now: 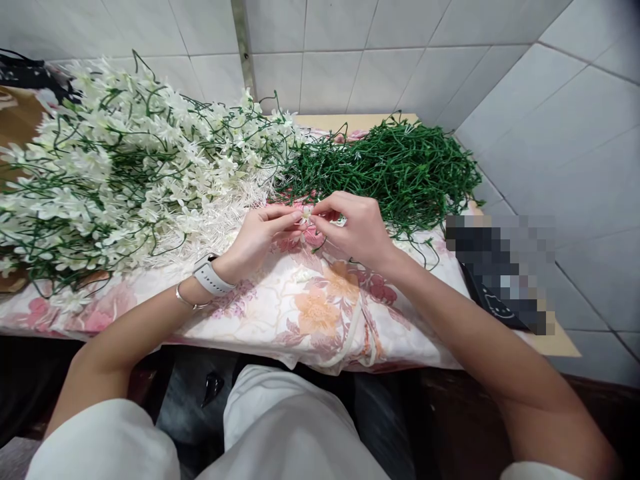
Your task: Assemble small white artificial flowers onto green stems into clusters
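Note:
Between my fingertips is a small white artificial flower (307, 214), held over the floral cloth. My left hand (265, 237), with a pale watch on its wrist, pinches the flower from the left. From the other side my right hand (353, 227) has thumb and forefinger closed at the same flower; part of a green stem shows just below. A heap of green plastic stems (395, 167) lies beyond my right hand. Left of my left hand spreads a large pile of white artificial flowers on green stems (125, 167), with loose white flower pieces (240, 200) along its near side.
A patterned cloth (280, 320) covers the table. A dark case (493, 293), partly pixelated, lies at the right end near the tiled wall (550, 153). A brown cardboard piece (20, 120) and a black item (30, 73) are at the far left.

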`<control>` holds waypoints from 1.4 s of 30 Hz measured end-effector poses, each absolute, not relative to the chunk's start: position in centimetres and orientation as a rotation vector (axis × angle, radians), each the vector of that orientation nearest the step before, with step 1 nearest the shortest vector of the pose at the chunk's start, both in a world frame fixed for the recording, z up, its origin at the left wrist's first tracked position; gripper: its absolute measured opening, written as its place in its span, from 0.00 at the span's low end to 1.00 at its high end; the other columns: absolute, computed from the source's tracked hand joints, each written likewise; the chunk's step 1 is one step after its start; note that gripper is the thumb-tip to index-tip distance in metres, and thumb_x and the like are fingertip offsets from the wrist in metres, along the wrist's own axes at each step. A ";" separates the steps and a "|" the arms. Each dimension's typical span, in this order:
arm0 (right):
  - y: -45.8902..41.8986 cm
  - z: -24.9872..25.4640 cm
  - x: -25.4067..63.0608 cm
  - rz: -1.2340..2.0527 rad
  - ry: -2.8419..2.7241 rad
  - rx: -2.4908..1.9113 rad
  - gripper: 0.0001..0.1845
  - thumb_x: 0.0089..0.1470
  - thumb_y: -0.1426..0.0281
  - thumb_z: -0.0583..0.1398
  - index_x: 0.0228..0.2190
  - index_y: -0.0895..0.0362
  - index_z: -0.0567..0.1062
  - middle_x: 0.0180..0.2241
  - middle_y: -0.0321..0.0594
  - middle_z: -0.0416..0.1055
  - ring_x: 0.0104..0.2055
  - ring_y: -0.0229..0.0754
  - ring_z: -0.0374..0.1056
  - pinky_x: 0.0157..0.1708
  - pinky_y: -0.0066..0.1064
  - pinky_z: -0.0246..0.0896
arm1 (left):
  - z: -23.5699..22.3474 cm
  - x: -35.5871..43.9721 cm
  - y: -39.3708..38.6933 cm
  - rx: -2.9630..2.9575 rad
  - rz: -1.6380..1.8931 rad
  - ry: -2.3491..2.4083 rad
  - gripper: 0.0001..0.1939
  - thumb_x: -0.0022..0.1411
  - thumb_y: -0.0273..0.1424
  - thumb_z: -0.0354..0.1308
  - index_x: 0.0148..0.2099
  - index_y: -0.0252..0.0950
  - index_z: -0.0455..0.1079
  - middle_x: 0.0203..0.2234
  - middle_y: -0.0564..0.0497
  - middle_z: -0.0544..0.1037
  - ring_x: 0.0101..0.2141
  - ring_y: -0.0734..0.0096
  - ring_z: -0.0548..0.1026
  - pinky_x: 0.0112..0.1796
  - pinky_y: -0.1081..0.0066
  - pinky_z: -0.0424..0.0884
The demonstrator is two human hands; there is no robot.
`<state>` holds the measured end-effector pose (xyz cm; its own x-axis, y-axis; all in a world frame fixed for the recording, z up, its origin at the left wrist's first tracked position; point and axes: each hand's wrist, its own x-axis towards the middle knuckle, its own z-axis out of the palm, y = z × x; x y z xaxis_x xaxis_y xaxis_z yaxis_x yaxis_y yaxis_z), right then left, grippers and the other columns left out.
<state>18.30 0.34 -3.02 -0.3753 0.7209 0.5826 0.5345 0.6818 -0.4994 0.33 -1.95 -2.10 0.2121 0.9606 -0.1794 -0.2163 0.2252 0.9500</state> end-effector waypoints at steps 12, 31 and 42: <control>-0.4 -3.2 17.8 0.249 -2.000 -0.935 0.05 0.52 0.76 0.59 0.27 0.57 0.74 0.28 0.38 0.74 0.31 0.38 0.68 0.33 0.31 0.63 | -2.5 0.5 -2.4 1.071 1.072 0.961 0.08 0.54 0.32 0.65 0.36 0.33 0.79 0.36 0.47 0.80 0.32 0.76 0.76 0.35 0.75 0.72; -1.9 -2.6 17.1 0.192 -1.911 -0.780 0.05 0.53 0.76 0.58 0.32 0.55 0.69 0.29 0.34 0.70 0.30 0.35 0.68 0.31 0.29 0.66 | -1.6 0.3 -3.1 1.149 0.963 0.901 0.15 0.59 0.41 0.60 0.37 0.34 0.78 0.37 0.46 0.80 0.39 0.70 0.77 0.42 0.71 0.72; -1.7 -2.7 17.1 0.767 -1.854 -0.830 0.10 0.55 0.71 0.56 0.41 0.55 0.65 0.38 0.38 0.73 0.42 0.39 0.71 0.42 0.32 0.66 | -2.0 -0.1 -2.1 1.270 1.048 0.996 0.13 0.54 0.39 0.65 0.34 0.33 0.77 0.31 0.49 0.78 0.33 0.74 0.74 0.39 0.72 0.71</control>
